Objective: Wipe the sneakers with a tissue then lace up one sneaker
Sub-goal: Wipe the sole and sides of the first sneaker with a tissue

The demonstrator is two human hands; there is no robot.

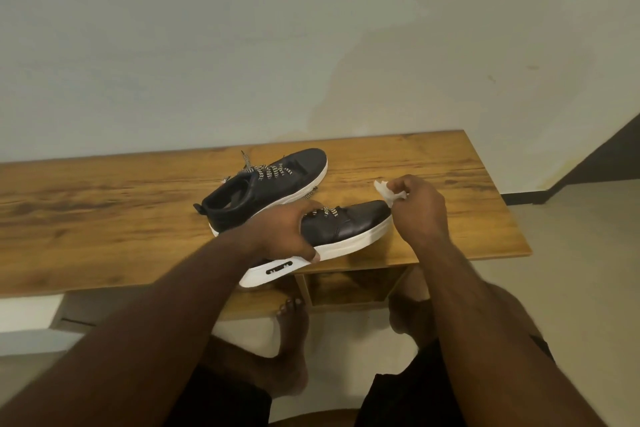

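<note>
Both sneakers are black with white soles: the far sneaker (273,191) at twelve o'clock on the table, the near sneaker (343,229) at six o'clock from it. The near one's heel has a black oval cut-out in the white sole. Their laces (273,170) are a black-and-white zigzag pattern. The tissue (387,191), at three o'clock from the far sneaker, is white. The table (104,204) is honey-brown woodgrain with darker streaks. The wall (242,45) is pale grey-white, blotched.
</note>
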